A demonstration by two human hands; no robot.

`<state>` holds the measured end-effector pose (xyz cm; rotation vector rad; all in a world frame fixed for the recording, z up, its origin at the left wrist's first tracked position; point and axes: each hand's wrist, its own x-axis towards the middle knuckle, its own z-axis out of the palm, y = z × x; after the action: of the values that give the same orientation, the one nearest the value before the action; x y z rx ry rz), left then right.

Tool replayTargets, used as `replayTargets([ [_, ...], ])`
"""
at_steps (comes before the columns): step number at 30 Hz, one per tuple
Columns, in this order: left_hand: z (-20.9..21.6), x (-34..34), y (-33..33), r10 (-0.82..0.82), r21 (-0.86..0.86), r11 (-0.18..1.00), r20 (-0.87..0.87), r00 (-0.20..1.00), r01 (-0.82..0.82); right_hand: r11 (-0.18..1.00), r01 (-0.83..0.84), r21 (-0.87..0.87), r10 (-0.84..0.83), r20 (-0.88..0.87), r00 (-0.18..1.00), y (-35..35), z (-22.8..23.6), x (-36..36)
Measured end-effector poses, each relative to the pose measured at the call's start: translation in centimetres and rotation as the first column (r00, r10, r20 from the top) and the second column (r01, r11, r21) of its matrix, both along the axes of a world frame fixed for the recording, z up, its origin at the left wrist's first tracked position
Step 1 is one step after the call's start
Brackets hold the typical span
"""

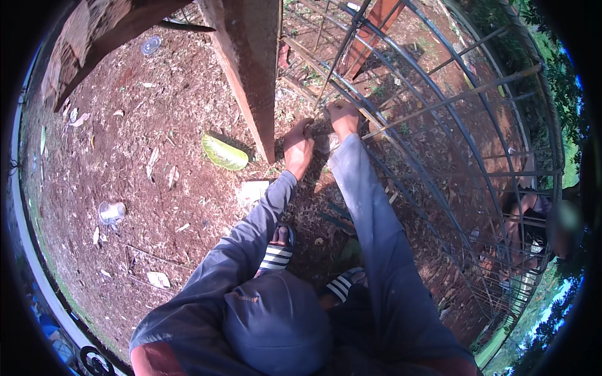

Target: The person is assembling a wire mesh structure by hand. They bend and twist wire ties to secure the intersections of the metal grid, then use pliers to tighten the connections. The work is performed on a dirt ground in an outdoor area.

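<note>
Outdoors, on red soil littered with wood chips, both hands worked low at the foot of a rebar cage [439, 125] lying on its side, just beside a reddish timber post [251, 69]. Left hand [298, 147] was curled, fingers closed around a small dark object at the cage's near edge; possibly a tie wire or a tool, too small to tell. Right hand [342, 118] sat just above and to the right, fingers clenched over the same spot, touching one of the steel bars where a ring crosses a long bar. The two hands were almost touching.

Judgement: work appeared to be fastening at a bar crossing. To do it well, the left hand should pin the crossing firmly so the bars cannot slip, while the right draws the binding snug and even, without over-twisting.

Noted nearby: a green leaf [224, 153] on the ground left of the post, a clear plastic cup [111, 212] farther left, striped sandals [277, 254] under the forearms. Another person [533, 219] crouched at the cage's far right side.
</note>
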<state>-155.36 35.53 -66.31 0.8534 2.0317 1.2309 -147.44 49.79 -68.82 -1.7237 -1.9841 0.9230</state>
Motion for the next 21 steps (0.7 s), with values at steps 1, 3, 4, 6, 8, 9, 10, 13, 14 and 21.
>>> replayTargets([
  [1,0.0,0.0,-0.1,0.007,0.013,1.000,-0.019,1.000,-0.006,0.998,-0.008,-0.054,0.005,-0.044,0.999,0.0,0.0,0.1],
  [3,-0.7,-0.5,-0.3,0.015,0.022,1.000,-0.065,0.998,-0.014,0.991,0.005,-0.133,-0.019,-0.104,0.994,-0.5,1.0,-0.4],
  [4,-1.5,-1.1,-0.6,0.019,0.016,1.000,-0.092,0.996,-0.017,0.987,0.025,-0.158,-0.045,-0.121,0.992,-1.0,1.9,-1.2],
  [6,-1.2,-1.1,-0.2,0.000,0.021,1.000,-0.183,0.983,0.004,0.986,0.077,-0.148,-0.085,-0.048,0.995,-0.6,2.5,-1.1],
  [8,-0.7,-1.3,0.2,-0.017,0.013,1.000,-0.336,0.942,0.023,0.989,0.104,-0.103,-0.093,0.100,0.991,0.0,2.1,-1.4],
  [9,-1.0,-1.4,0.2,-0.013,0.023,0.999,-0.407,0.913,0.024,0.987,0.058,-0.152,-0.054,0.033,0.998,0.0,1.9,-1.2],
  [10,-1.5,-1.5,0.1,-0.007,0.032,0.999,-0.475,0.880,0.026,0.980,0.009,-0.198,-0.016,-0.036,0.999,-0.2,1.8,-0.7],
  [13,-0.8,-1.5,0.0,-0.048,-0.060,0.998,-0.553,0.832,0.018,0.991,-0.086,-0.099,0.062,-0.226,0.972,-2.3,2.5,-0.2],
  [14,-0.3,-1.2,0.1,-0.042,-0.033,0.999,-0.598,0.801,0.027,0.996,-0.088,0.032,0.093,-0.261,0.961,-3.0,2.6,0.1],
  [21,1.1,-2.4,0.3,-0.095,-0.057,0.995,-0.794,0.600,0.083,0.977,-0.013,0.214,0.071,-0.266,0.961,-5.3,3.2,-1.0],
])
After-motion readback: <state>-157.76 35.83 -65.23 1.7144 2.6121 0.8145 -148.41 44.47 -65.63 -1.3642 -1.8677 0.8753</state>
